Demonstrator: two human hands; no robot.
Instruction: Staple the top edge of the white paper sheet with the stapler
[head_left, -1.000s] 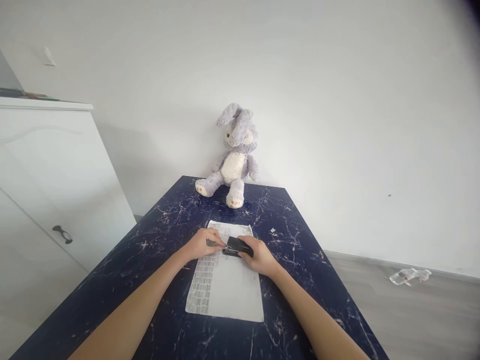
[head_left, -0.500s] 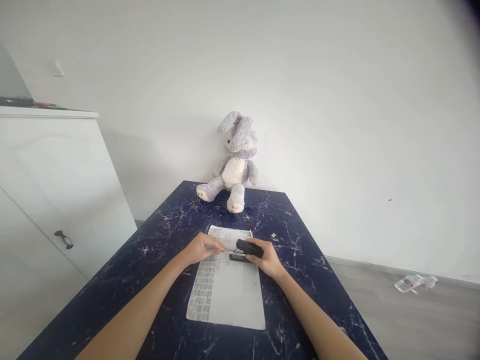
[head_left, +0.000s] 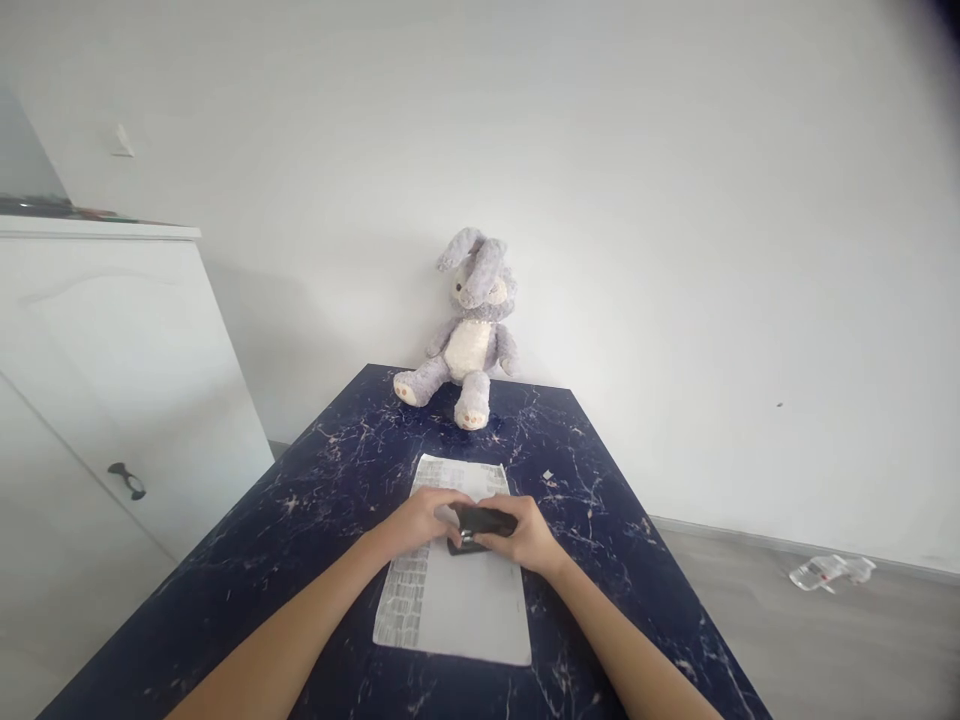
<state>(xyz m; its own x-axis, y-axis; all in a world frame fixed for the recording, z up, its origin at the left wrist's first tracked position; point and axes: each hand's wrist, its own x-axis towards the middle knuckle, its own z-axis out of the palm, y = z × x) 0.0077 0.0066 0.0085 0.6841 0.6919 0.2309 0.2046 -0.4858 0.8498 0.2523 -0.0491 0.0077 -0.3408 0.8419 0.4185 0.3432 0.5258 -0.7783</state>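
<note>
A black stapler [head_left: 486,520] is between my two hands, above a printed sheet of paper [head_left: 472,610]. My right hand [head_left: 529,540] is wrapped round its right end, thumb on the near side. At the left end, the fingers and thumb of my left hand [head_left: 427,518] close round the stapler's front. A small shiny metal part [head_left: 467,537] shows on its near side. My left fingers hide most of the front tip, so I cannot see whether anything small is in them.
The dark blue marble-patterned table [head_left: 330,500] carries a plush rabbit [head_left: 471,345] at its far end, against the wall. A small white scrap [head_left: 547,475] lies right of the paper. A white cabinet [head_left: 112,350] stands left; clear plastic packaging [head_left: 829,571] lies on the floor at right.
My left hand has moved right, from a thin metal piece at the stapler's front to closing round its front end. The stapler's gaping top and base have come together, and it sits slightly nearer me.
</note>
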